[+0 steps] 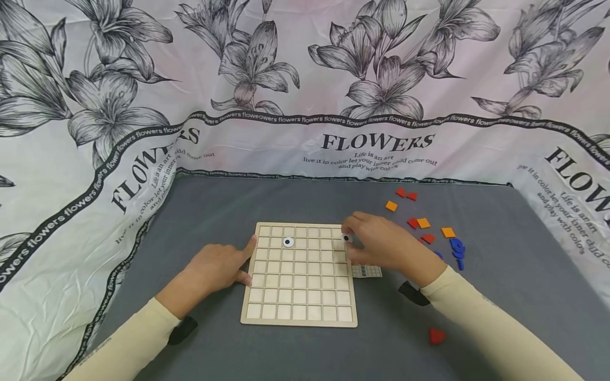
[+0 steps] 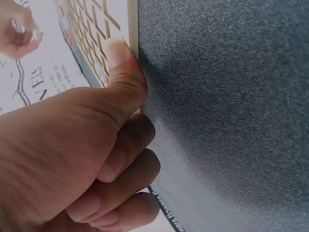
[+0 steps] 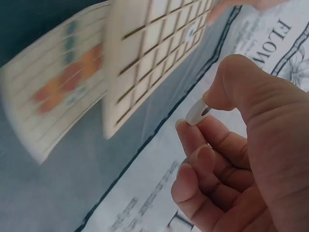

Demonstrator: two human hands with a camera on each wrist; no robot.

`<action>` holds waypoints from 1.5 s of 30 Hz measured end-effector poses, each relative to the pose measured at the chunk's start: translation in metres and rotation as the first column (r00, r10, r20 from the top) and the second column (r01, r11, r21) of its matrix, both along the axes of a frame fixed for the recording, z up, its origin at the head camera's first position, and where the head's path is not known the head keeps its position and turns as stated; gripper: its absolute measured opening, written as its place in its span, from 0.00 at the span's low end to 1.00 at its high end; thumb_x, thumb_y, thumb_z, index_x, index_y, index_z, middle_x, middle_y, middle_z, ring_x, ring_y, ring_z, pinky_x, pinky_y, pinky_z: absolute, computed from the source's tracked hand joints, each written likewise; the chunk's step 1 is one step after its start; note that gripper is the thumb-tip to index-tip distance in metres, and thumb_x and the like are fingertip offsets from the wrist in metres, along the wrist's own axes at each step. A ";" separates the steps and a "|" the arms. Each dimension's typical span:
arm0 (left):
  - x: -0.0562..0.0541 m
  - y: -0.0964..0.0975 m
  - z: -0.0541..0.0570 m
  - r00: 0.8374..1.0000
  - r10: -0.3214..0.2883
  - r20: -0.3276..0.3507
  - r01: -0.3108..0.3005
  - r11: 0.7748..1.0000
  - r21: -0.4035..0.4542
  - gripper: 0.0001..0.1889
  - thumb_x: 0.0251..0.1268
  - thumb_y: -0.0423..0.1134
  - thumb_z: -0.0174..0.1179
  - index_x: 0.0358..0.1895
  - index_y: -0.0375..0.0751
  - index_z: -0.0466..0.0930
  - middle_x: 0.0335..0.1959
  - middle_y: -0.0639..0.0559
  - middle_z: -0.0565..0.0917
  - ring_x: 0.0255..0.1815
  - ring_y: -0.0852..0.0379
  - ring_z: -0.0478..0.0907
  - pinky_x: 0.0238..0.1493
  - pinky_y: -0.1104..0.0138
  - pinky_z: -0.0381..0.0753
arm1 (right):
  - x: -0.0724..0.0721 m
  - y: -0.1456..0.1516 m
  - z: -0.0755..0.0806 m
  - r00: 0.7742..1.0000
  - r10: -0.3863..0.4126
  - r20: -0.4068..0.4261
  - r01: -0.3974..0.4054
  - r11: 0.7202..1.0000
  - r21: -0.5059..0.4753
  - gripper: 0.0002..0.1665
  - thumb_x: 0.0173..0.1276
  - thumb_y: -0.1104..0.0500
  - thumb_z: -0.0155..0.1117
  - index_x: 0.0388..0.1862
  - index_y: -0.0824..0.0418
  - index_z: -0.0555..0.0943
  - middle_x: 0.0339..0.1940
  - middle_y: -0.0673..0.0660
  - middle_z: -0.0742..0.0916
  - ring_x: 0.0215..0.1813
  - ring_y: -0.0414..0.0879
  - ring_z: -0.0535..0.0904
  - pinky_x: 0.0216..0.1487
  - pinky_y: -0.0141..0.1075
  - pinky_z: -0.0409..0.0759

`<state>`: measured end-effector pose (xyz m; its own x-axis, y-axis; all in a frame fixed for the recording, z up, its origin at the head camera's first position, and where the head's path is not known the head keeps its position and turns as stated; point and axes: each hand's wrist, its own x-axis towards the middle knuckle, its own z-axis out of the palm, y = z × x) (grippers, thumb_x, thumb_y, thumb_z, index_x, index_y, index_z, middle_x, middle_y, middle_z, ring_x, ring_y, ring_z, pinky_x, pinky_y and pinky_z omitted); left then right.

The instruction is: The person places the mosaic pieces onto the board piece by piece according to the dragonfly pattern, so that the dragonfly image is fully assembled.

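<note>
A wooden grid board (image 1: pixel 299 312) lies flat on the grey cloth. My left hand (image 1: pixel 214 268) is at its left side, with the index finger and thumb touching the edge well apart; in the left wrist view, the thumb (image 2: pixel 120 58) rests on the rim and the other visible fingers bend in beneath. One round white eye piece (image 1: pixel 288 242) with a dark centre sits in an upper cell. Over the board's upper right, my right hand (image 1: pixel 381 241) pinches a second white eye piece (image 3: pixel 198 112) between thumb and index finger, raised off the board.
Beneath the board's right edge, a printed pattern card (image 1: pixel 367 271) sticks out. Red, orange squares (image 1: pixel 448 232) and blue pieces (image 1: pixel 457 245) are scattered to the right; a lone red piece (image 1: pixel 436 336) lies nearer. A flower-printed cloth (image 1: pixel 267 148) stands behind.
</note>
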<state>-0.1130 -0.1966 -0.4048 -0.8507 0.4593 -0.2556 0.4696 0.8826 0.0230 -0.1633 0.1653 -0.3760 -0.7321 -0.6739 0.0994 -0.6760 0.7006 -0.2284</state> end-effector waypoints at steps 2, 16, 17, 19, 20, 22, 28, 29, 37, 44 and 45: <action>-0.001 0.000 -0.001 1.000 0.006 0.005 -0.006 1.000 -0.003 0.49 0.64 0.61 0.68 0.82 0.36 0.63 0.29 0.43 0.86 0.35 0.43 0.87 0.37 0.51 0.84 | -0.003 -0.012 -0.001 1.000 0.018 0.008 -0.018 1.000 0.006 0.11 0.68 0.59 0.71 0.48 0.59 0.84 0.42 0.49 0.83 0.31 0.38 0.74 0.35 0.34 0.79; -0.003 0.001 0.000 0.999 0.032 0.019 -0.032 0.999 -0.025 0.50 0.63 0.61 0.69 0.82 0.37 0.63 0.28 0.44 0.85 0.33 0.45 0.86 0.37 0.51 0.84 | -0.022 -0.071 -0.020 0.995 0.089 0.049 -0.092 0.994 0.065 0.12 0.71 0.59 0.71 0.50 0.60 0.85 0.44 0.53 0.83 0.36 0.41 0.79 0.37 0.36 0.81; -0.003 0.001 0.000 0.999 0.033 0.020 -0.032 0.999 -0.024 0.50 0.64 0.61 0.68 0.82 0.37 0.63 0.28 0.44 0.85 0.33 0.45 0.86 0.37 0.51 0.84 | -0.023 -0.073 -0.021 0.995 0.087 0.053 -0.091 0.993 0.072 0.12 0.71 0.59 0.71 0.51 0.61 0.85 0.45 0.54 0.83 0.36 0.41 0.79 0.37 0.36 0.81; -0.002 0.000 0.000 0.999 0.032 0.020 -0.032 0.999 -0.021 0.50 0.64 0.61 0.68 0.82 0.37 0.63 0.28 0.44 0.85 0.34 0.44 0.86 0.37 0.50 0.84 | -0.025 -0.079 -0.024 0.994 0.088 0.061 -0.094 0.992 0.088 0.13 0.72 0.59 0.72 0.52 0.62 0.85 0.45 0.55 0.84 0.36 0.42 0.79 0.38 0.37 0.82; -0.002 0.000 0.000 0.999 0.032 0.021 -0.031 0.999 -0.019 0.50 0.64 0.61 0.68 0.82 0.37 0.63 0.28 0.44 0.85 0.33 0.44 0.86 0.37 0.50 0.84 | -0.026 -0.081 -0.026 0.994 0.087 0.064 -0.093 0.991 0.097 0.13 0.72 0.59 0.71 0.52 0.62 0.85 0.46 0.55 0.84 0.36 0.43 0.79 0.38 0.38 0.82; -0.002 0.000 0.000 0.999 0.031 0.019 -0.030 0.999 -0.018 0.49 0.64 0.61 0.68 0.82 0.36 0.63 0.27 0.44 0.85 0.33 0.44 0.86 0.37 0.50 0.84 | -0.027 -0.084 -0.029 0.994 0.088 0.068 -0.095 0.990 0.108 0.13 0.71 0.60 0.71 0.51 0.62 0.85 0.46 0.56 0.84 0.36 0.44 0.80 0.39 0.39 0.83; 0.000 -0.002 0.000 0.999 0.030 0.012 -0.030 0.999 -0.014 0.49 0.64 0.60 0.68 0.82 0.37 0.63 0.26 0.45 0.84 0.32 0.45 0.85 0.36 0.52 0.83 | -0.026 -0.092 -0.036 0.995 0.062 0.079 -0.071 0.990 0.119 0.13 0.72 0.59 0.70 0.53 0.62 0.86 0.46 0.56 0.84 0.39 0.46 0.82 0.38 0.39 0.83; 0.000 -0.002 0.000 1.000 0.029 0.011 -0.029 1.000 -0.010 0.49 0.64 0.61 0.68 0.82 0.37 0.63 0.26 0.45 0.83 0.32 0.45 0.85 0.36 0.52 0.83 | -0.026 -0.092 -0.037 0.995 0.056 0.078 -0.066 0.991 0.120 0.13 0.72 0.59 0.70 0.53 0.61 0.86 0.47 0.56 0.84 0.39 0.46 0.82 0.38 0.39 0.83; 0.000 -0.004 -0.002 1.000 0.027 0.007 -0.027 1.000 0.003 0.50 0.64 0.61 0.68 0.82 0.36 0.63 0.26 0.45 0.83 0.32 0.45 0.85 0.35 0.52 0.83 | -0.021 -0.097 -0.036 0.997 0.077 0.034 -0.080 0.990 0.116 0.12 0.73 0.60 0.71 0.53 0.57 0.89 0.47 0.54 0.85 0.41 0.45 0.83 0.36 0.40 0.84; -0.002 0.000 -0.001 0.999 0.041 0.023 -0.041 0.999 -0.008 0.50 0.63 0.60 0.69 0.82 0.36 0.63 0.25 0.45 0.82 0.32 0.45 0.85 0.37 0.51 0.83 | -0.019 -0.096 -0.038 0.995 0.093 -0.045 -0.086 0.986 0.140 0.11 0.74 0.61 0.71 0.53 0.56 0.91 0.46 0.54 0.85 0.42 0.46 0.86 0.35 0.40 0.86; -0.003 0.001 -0.001 0.999 0.044 0.027 -0.043 0.999 -0.011 0.50 0.63 0.60 0.69 0.82 0.36 0.62 0.24 0.45 0.82 0.32 0.45 0.84 0.37 0.51 0.83 | -0.019 -0.095 -0.039 0.994 0.094 -0.051 -0.086 0.986 0.141 0.11 0.74 0.60 0.71 0.53 0.56 0.91 0.45 0.54 0.85 0.42 0.46 0.86 0.34 0.40 0.85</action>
